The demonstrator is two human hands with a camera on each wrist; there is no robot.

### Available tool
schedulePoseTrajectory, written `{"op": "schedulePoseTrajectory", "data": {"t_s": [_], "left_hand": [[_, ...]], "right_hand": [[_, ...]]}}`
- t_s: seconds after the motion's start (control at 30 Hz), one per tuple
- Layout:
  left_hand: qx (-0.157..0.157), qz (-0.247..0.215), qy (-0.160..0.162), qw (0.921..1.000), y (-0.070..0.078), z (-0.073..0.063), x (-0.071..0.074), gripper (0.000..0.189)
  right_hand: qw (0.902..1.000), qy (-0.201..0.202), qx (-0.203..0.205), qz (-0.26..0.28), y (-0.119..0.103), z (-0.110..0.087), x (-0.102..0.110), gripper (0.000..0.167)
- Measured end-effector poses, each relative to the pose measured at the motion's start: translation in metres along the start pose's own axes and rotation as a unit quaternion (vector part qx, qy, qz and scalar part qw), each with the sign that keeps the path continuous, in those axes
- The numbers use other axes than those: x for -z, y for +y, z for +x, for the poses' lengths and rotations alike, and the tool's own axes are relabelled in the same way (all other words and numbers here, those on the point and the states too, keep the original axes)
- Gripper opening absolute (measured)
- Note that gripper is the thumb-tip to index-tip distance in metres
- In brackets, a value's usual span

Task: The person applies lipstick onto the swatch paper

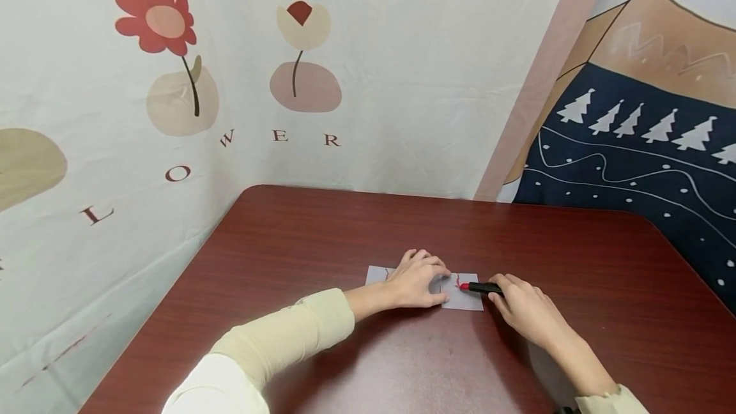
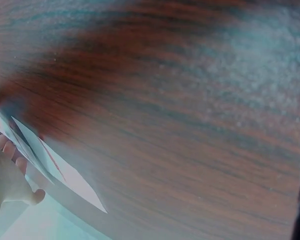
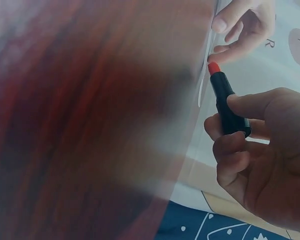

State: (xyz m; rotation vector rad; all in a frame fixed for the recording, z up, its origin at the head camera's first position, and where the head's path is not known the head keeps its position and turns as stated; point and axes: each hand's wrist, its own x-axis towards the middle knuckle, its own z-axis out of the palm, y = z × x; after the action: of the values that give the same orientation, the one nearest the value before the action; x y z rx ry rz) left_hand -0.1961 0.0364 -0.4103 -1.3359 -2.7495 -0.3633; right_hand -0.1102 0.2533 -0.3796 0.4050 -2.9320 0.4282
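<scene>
My right hand holds a black lipstick between thumb and fingers. The red tip touches or hovers just over a white paper, close to a short red stroke; contact cannot be told. My left hand rests across the papers with its fingers spread, thumb near the right paper's edge. Left of that hand, part of another white paper shows, with a thin dark-red line. In the left wrist view, the paper bearing a red line partly overlaps another sheet; the left hand hides some of them.
A dark reddish-brown wooden table with rounded corners lies under both hands. Behind it hangs a pale cloth printed with flowers and letters. At the right is a dark-blue cloth with white trees.
</scene>
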Motion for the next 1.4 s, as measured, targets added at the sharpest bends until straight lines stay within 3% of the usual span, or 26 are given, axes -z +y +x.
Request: {"op": "schedulePoseTrajectory", "data": {"t_s": [0.7, 1.4], "left_hand": [[0.003, -0.005, -0.005, 1.0000, -0.0007, 0.0000, -0.0010, 0.039], [0.003, -0.008, -0.002, 1.0000, 0.0002, -0.0011, -0.0003, 0.039]], "right_hand": [[0.9997, -0.025, 0.000, -0.005, -0.0016, 0.0007, -0.0002, 0.019], [0.9997, -0.020, 0.005, -0.010, -0.0029, -0.0013, 0.0017, 0.022]]}}
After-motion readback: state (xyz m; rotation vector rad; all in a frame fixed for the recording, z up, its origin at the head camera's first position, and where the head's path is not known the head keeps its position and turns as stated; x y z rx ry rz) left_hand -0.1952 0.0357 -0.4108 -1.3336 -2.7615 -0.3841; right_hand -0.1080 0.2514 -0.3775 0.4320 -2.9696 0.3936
